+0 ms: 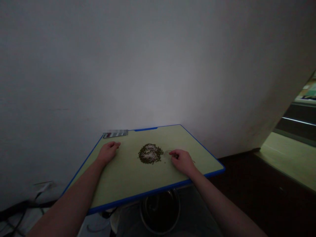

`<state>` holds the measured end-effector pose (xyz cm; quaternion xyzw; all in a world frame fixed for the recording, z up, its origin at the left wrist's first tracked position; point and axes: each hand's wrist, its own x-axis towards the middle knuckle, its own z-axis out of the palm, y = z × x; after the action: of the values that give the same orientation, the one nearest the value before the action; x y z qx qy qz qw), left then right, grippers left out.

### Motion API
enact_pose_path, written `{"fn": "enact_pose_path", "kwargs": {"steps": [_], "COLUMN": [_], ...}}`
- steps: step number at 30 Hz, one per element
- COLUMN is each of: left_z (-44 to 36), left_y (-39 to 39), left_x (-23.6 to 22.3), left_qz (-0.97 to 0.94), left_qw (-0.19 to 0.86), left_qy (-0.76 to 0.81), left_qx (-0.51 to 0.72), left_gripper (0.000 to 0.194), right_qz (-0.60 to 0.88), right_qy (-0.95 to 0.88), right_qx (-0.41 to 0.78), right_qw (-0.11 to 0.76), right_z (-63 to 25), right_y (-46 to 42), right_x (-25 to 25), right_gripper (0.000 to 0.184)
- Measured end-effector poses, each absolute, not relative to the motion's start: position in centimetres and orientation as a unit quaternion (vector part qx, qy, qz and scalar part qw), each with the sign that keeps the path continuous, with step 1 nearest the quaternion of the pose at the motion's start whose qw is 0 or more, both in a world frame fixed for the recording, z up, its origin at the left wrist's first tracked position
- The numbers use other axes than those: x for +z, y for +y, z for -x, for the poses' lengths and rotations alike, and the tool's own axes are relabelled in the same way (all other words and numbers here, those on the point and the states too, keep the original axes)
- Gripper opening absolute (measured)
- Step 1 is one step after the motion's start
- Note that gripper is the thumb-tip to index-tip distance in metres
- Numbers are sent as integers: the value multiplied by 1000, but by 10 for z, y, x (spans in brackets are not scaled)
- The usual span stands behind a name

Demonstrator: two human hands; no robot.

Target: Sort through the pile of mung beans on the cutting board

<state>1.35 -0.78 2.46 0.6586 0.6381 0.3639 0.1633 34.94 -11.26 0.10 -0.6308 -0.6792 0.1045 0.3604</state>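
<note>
A round heap of small greenish-brown grains (145,160) mixed with white grains (149,152) lies on a pale table top (123,177) with a blue edge. My right hand (182,161) rests just right of the heap, its fingers closed on a thin spoon-like tool (168,152). The tool's rounded end looks see-through and points at the heap; its handle end shows faintly behind the hand. To the left of the heap, my left hand (108,152) rests on the table top with its fingers curled in, and nothing shows in them.
A flat, blurred-out object (115,134) lies at the far left corner of the table. Below the near edge, a round metal pot (179,210) sits by my lap. Behind the table stands a plain wall (148,65). Cables (22,214) lie at lower left.
</note>
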Motion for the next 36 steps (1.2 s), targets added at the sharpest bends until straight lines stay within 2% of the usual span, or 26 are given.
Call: {"fn": "enact_pose_path", "kwargs": {"steps": [28,36], "left_z": [-9,-9], "left_y": [-3,-4], "left_x": [20,21], "left_qz": [-681,-672], "left_qw": [144,149], "left_qy": [626,629], "left_qx": [351,361], "left_gripper": [37,36], "right_qz": [675,655], "right_qy": [-639,-676], "right_qx": [39,24], "right_qw": [366,338], "right_z": [-355,-351], "right_y": [-105,-95], "right_x": [-2,8], "right_gripper": [32,42]}}
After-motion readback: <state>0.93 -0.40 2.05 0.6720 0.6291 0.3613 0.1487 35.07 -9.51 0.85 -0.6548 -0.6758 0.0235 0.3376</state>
